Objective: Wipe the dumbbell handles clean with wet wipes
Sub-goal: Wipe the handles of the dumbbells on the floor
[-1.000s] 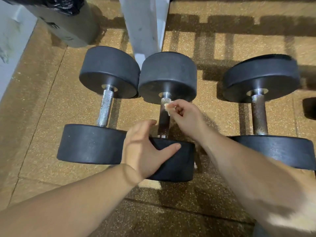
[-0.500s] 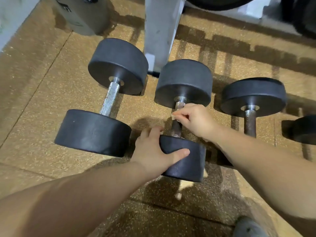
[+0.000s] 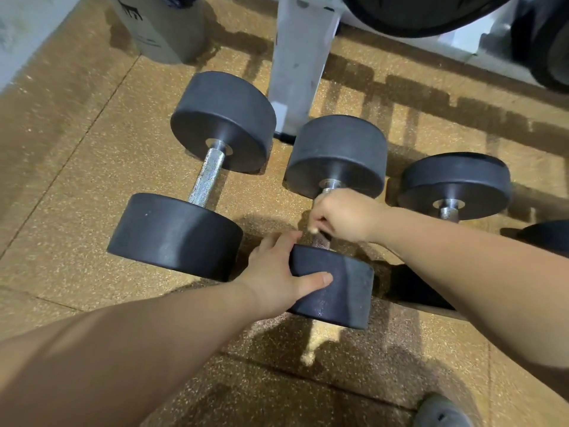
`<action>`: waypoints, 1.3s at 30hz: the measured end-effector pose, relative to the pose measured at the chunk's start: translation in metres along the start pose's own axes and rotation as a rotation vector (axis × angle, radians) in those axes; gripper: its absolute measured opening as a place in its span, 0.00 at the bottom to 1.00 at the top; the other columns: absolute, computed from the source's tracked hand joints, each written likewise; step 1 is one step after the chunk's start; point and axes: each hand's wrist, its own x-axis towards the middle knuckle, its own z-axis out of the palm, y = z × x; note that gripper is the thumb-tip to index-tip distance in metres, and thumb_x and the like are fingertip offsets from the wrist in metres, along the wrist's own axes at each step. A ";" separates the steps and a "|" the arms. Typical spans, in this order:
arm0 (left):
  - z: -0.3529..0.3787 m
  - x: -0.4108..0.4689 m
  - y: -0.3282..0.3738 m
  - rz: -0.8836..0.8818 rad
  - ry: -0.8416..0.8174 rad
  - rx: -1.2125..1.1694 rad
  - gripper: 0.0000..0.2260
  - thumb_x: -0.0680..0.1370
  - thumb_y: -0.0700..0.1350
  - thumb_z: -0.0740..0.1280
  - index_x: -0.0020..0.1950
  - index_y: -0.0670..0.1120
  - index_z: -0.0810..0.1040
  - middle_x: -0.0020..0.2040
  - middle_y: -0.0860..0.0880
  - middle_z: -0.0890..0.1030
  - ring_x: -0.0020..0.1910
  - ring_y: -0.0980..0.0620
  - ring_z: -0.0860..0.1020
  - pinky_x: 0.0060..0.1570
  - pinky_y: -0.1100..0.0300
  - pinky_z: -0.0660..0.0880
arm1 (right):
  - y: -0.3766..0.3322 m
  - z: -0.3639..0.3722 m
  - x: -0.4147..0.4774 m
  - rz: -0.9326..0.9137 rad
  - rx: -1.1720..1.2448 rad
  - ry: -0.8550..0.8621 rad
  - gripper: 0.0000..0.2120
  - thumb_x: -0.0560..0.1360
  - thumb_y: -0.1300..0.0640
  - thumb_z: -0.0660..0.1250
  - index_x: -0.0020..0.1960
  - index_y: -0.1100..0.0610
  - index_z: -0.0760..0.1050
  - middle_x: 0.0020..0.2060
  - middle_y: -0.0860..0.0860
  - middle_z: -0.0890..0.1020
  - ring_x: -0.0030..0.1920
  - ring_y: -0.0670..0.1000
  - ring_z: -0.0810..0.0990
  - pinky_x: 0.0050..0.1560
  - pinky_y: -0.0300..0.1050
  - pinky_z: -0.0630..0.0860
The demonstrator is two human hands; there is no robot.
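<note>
Dumbbell-handle wiping is under way on the middle dumbbell (image 3: 338, 291), which lies on the speckled floor (image 3: 77, 180) with its handle (image 3: 320, 241) running away from the person. The right hand (image 3: 345, 215) is closed in a fist round that handle, and only a pale scrap of the wet wipe (image 3: 314, 231) shows at the fingertips, so the wipe seems to be wrapped between palm and bar. A second ago those fingers merely pinched the wipe against the bar right under the far head (image 3: 338, 155). Since then they have curled fully round the bar and slid toward the person, leaving a short bare stretch of metal beyond the knuckles and another just below the fingers, next to the near head. The left hand (image 3: 277, 275) has not shifted: its thumb lies across the near head and its fingers hook over the head's left edge, steadying the weight. I judge this to be a stroke along the bar in mid-travel, with the part nearest the person probably still to be covered. Left of the left-hand fingers lies the left dumbbell (image 3: 206, 177), untouched. Beyond the right forearm sits the right dumbbell (image 3: 455, 180), its handle mostly hidden by that arm.
</note>
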 end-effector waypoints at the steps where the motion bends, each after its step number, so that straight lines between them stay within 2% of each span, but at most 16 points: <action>1: -0.001 0.000 0.002 0.000 -0.009 0.017 0.41 0.73 0.65 0.72 0.80 0.58 0.57 0.77 0.52 0.60 0.76 0.45 0.61 0.76 0.44 0.61 | 0.004 -0.001 0.005 0.091 -0.050 0.043 0.09 0.76 0.59 0.65 0.49 0.52 0.84 0.45 0.50 0.81 0.45 0.56 0.81 0.48 0.50 0.78; 3: -0.004 0.000 0.006 -0.008 -0.027 0.068 0.42 0.73 0.66 0.71 0.81 0.57 0.56 0.77 0.50 0.61 0.75 0.44 0.62 0.75 0.44 0.63 | 0.011 0.000 0.008 0.269 -0.103 0.146 0.11 0.76 0.59 0.64 0.53 0.50 0.83 0.48 0.52 0.80 0.47 0.59 0.81 0.51 0.52 0.79; 5: -0.009 -0.002 0.009 0.006 -0.011 0.153 0.43 0.72 0.68 0.71 0.81 0.55 0.56 0.77 0.49 0.63 0.74 0.44 0.64 0.74 0.46 0.63 | 0.008 0.003 0.006 0.257 -0.033 0.119 0.11 0.75 0.59 0.64 0.50 0.49 0.84 0.47 0.50 0.82 0.47 0.57 0.81 0.51 0.51 0.79; 7: -0.018 -0.009 0.009 0.084 0.059 0.200 0.41 0.73 0.68 0.70 0.80 0.52 0.61 0.75 0.49 0.67 0.73 0.46 0.66 0.74 0.49 0.65 | -0.001 -0.001 0.001 0.137 0.048 -0.070 0.10 0.75 0.59 0.65 0.47 0.49 0.84 0.44 0.44 0.84 0.43 0.49 0.82 0.49 0.43 0.78; 9: -0.036 -0.015 0.006 0.207 0.159 0.235 0.32 0.76 0.64 0.69 0.75 0.51 0.70 0.69 0.50 0.74 0.69 0.49 0.70 0.71 0.52 0.67 | -0.015 -0.012 0.000 0.050 0.101 -0.252 0.08 0.76 0.59 0.66 0.43 0.50 0.83 0.38 0.40 0.82 0.38 0.42 0.79 0.43 0.33 0.73; 10: -0.047 -0.017 0.002 0.274 0.215 0.280 0.26 0.77 0.62 0.69 0.71 0.50 0.74 0.65 0.50 0.77 0.66 0.49 0.71 0.69 0.52 0.69 | -0.020 -0.016 0.004 0.030 0.136 -0.228 0.08 0.77 0.58 0.66 0.41 0.52 0.81 0.37 0.40 0.82 0.37 0.42 0.79 0.42 0.34 0.73; 13: -0.086 -0.015 -0.014 0.397 0.440 0.379 0.13 0.80 0.54 0.68 0.58 0.46 0.82 0.53 0.47 0.82 0.56 0.45 0.76 0.60 0.47 0.74 | -0.029 -0.027 0.025 0.114 0.315 0.066 0.07 0.78 0.55 0.68 0.46 0.54 0.85 0.43 0.41 0.84 0.45 0.41 0.81 0.52 0.41 0.78; 15: -0.110 -0.010 -0.029 0.293 0.610 0.364 0.10 0.80 0.51 0.67 0.53 0.46 0.83 0.50 0.46 0.82 0.53 0.43 0.76 0.56 0.46 0.75 | -0.041 -0.035 0.042 0.190 0.406 0.188 0.09 0.79 0.53 0.68 0.46 0.54 0.85 0.44 0.40 0.83 0.45 0.40 0.80 0.52 0.40 0.76; 18: -0.134 -0.004 -0.055 0.026 0.753 0.283 0.12 0.82 0.52 0.64 0.56 0.47 0.81 0.55 0.44 0.81 0.58 0.41 0.73 0.60 0.46 0.70 | -0.063 -0.040 0.071 0.243 0.489 0.274 0.09 0.80 0.52 0.67 0.49 0.53 0.85 0.43 0.42 0.83 0.43 0.41 0.79 0.48 0.37 0.72; 22: -0.152 0.000 -0.080 -0.224 0.686 0.160 0.22 0.82 0.61 0.56 0.63 0.46 0.77 0.60 0.42 0.78 0.63 0.39 0.71 0.63 0.46 0.68 | -0.086 -0.039 0.112 0.276 0.584 0.375 0.09 0.79 0.54 0.66 0.54 0.51 0.84 0.45 0.41 0.83 0.44 0.41 0.79 0.47 0.37 0.73; 25: -0.156 0.000 -0.093 -0.255 0.593 0.077 0.28 0.81 0.65 0.53 0.66 0.45 0.76 0.62 0.41 0.78 0.63 0.38 0.72 0.65 0.43 0.69 | -0.098 -0.036 0.135 0.298 0.622 0.404 0.09 0.79 0.59 0.66 0.55 0.51 0.83 0.36 0.39 0.79 0.37 0.36 0.76 0.40 0.30 0.68; 28: -0.156 -0.001 -0.095 -0.242 0.555 0.049 0.26 0.82 0.64 0.52 0.65 0.47 0.75 0.62 0.42 0.77 0.64 0.39 0.70 0.64 0.44 0.65 | -0.103 -0.030 0.152 0.347 0.635 0.434 0.10 0.79 0.58 0.66 0.56 0.50 0.83 0.33 0.40 0.76 0.35 0.40 0.75 0.40 0.34 0.68; 31: -0.155 -0.001 -0.095 -0.238 0.561 0.045 0.26 0.82 0.64 0.51 0.65 0.48 0.75 0.64 0.43 0.76 0.65 0.40 0.69 0.65 0.45 0.65 | -0.105 -0.025 0.167 0.378 0.635 0.481 0.11 0.80 0.55 0.66 0.60 0.51 0.82 0.40 0.39 0.80 0.41 0.41 0.78 0.47 0.36 0.70; 34: -0.152 0.001 -0.097 -0.229 0.551 0.076 0.26 0.82 0.64 0.50 0.66 0.49 0.74 0.66 0.44 0.76 0.67 0.41 0.68 0.67 0.44 0.65 | -0.105 -0.022 0.175 0.360 0.552 0.480 0.13 0.80 0.54 0.66 0.63 0.53 0.81 0.57 0.47 0.83 0.55 0.45 0.79 0.58 0.35 0.70; 36: -0.153 0.001 -0.096 -0.227 0.545 0.099 0.26 0.81 0.65 0.49 0.66 0.49 0.74 0.66 0.44 0.76 0.66 0.40 0.68 0.67 0.44 0.65 | -0.102 -0.020 0.175 0.326 0.511 0.456 0.13 0.80 0.55 0.67 0.63 0.53 0.81 0.58 0.49 0.82 0.57 0.46 0.79 0.59 0.34 0.70; 39: -0.153 0.001 -0.094 -0.222 0.544 0.113 0.26 0.81 0.65 0.49 0.66 0.50 0.74 0.66 0.44 0.76 0.65 0.41 0.69 0.65 0.45 0.66 | -0.104 -0.018 0.166 0.192 0.491 0.369 0.12 0.78 0.56 0.70 0.61 0.53 0.83 0.56 0.49 0.83 0.55 0.45 0.80 0.61 0.39 0.74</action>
